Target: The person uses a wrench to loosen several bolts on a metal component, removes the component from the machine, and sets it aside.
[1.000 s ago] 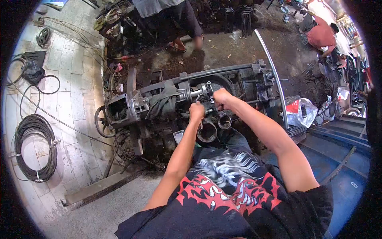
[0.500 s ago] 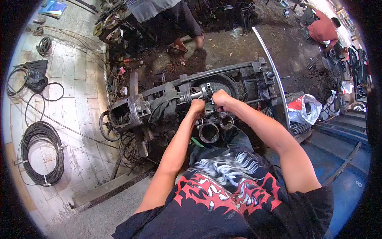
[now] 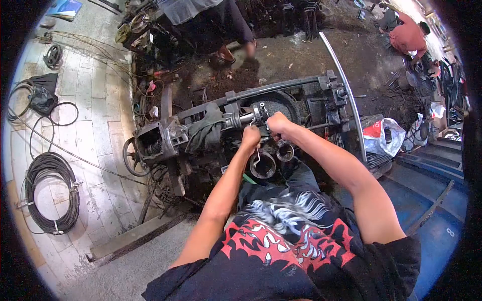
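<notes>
My left hand (image 3: 251, 135) is closed around a thin bent metal rod (image 3: 258, 159), whose crooked lower end hangs below the fist. Close by on the right, my right hand (image 3: 277, 123) is a fist against the machine; what lies inside its fingers is hidden. Just beyond both hands is a shiny cylindrical metal part (image 3: 246, 119) of a long, greasy lathe-like machine (image 3: 173, 135). A small bright upright fitting (image 3: 262, 106) stands beside it. Below the hands are a large metal ring (image 3: 263, 165) and a smaller one (image 3: 285, 152). A dark rag (image 3: 207, 128) drapes over the machine.
A handwheel (image 3: 131, 157) sits at the machine's left end. A long curved metal strip (image 3: 346, 90) crosses its right end. A white-and-red bag (image 3: 384, 135) and a coil of black cable (image 3: 52, 193) lie on either side. Another person (image 3: 407, 36) crouches far right; another's legs (image 3: 236, 25) are ahead.
My left hand has turned slightly, and the bent rod now shows more plainly above and below the fist. My right hand stays almost in place.
</notes>
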`<state>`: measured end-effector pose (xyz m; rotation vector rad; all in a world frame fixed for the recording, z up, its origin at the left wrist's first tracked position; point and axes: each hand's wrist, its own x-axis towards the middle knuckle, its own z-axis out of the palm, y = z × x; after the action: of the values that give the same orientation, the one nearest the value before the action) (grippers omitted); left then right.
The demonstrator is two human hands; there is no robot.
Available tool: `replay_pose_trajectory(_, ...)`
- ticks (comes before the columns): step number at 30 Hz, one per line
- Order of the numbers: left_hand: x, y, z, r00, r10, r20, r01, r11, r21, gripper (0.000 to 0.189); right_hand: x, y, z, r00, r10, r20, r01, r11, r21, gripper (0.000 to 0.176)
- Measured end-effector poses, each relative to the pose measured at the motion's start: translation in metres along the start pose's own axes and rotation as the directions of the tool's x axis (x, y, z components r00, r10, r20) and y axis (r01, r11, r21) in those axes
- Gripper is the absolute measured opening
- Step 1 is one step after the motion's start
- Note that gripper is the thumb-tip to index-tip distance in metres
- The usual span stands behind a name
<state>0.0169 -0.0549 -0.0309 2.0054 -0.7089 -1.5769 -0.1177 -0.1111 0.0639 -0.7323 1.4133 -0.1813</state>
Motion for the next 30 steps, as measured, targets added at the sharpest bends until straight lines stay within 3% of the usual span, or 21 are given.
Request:
replay_pose_trajectory(2, -0.001, 0.001, -0.001, 0.998, -0.041, 0.054, 0.043, 0.998, -0.048, 0.038, 0.001, 0.001, 0.002, 0.998, -0.032, -0.045, 0.032, 0.999, -0.011, 0.023)
replay_pose_trajectory(4, -0.005, 0.007, 0.004, 0.999, 0.009, -0.036, -0.006, 0.997, 0.071, 0.042, 0.003, 0.001, 0.001, 0.999, -0.014, -0.046, 0.013, 1.0, -0.027, 0.023)
replay_pose_trajectory(5, -0.008, 0.009, 0.011, 0.989, 0.014, -0.144, 0.018, 0.977, 0.215, 0.037, 0.005, 0.001, 0.0, 0.999, 0.003, -0.05, -0.005, 0.999, -0.043, 0.023)
replay_pose_trajectory(6, -0.008, 0.004, 0.014, 0.99, 0.016, -0.14, 0.015, 0.977, 0.213, 0.037, 0.009, 0.002, 0.0, 0.998, 0.003, -0.055, -0.005, 0.999, -0.044, 0.023)
replay_pose_trajectory(7, -0.008, -0.006, 0.017, 0.966, 0.184, -0.182, -0.124, 0.947, 0.295, 0.033, 0.013, 0.004, 0.001, 0.999, 0.0, -0.051, -0.001, 0.999, -0.035, 0.022)
replay_pose_trajectory(9, -0.008, -0.018, 0.021, 0.836, 0.504, -0.219, -0.366, 0.808, 0.463, 0.026, 0.017, 0.004, 0.001, 0.999, 0.001, -0.054, -0.003, 1.0, -0.027, 0.022)
replay_pose_trajectory(16, -0.013, -0.016, 0.018, 0.855, 0.445, -0.268, -0.252, 0.807, 0.535, 0.021, 0.022, -0.017, -0.008, 0.993, 0.111, 0.029, -0.109, 0.992, -0.067, 0.019)
replay_pose_trajectory(20, -0.012, -0.022, 0.017, 0.841, 0.482, -0.246, -0.268, 0.766, 0.584, 0.032, 0.031, -0.026, -0.014, 0.972, 0.18, 0.153, -0.173, 0.983, -0.058, 0.011)
replay_pose_trajectory(22, -0.011, -0.023, 0.016, 0.841, 0.48, -0.248, -0.272, 0.773, 0.573, 0.038, 0.02, -0.032, -0.013, 0.976, 0.173, 0.135, -0.168, 0.985, -0.048, 0.011)
replay_pose_trajectory(26, -0.014, -0.021, 0.015, 0.837, 0.453, -0.308, -0.321, 0.861, 0.395, 0.035, 0.016, -0.022, -0.009, 0.989, 0.125, 0.078, -0.118, 0.989, -0.088, 0.012)
replay_pose_trajectory(28, -0.017, -0.022, 0.011, 0.811, 0.468, -0.352, -0.358, 0.872, 0.334, 0.036, 0.015, -0.016, -0.007, 0.991, 0.111, 0.07, -0.111, 0.994, 0.0, 0.016)
replay_pose_trajectory(30, -0.016, -0.021, 0.011, 0.846, 0.383, -0.37, -0.324, 0.922, 0.212, 0.041, 0.013, -0.011, -0.007, 0.993, 0.095, 0.067, -0.096, 0.995, 0.017, 0.021)
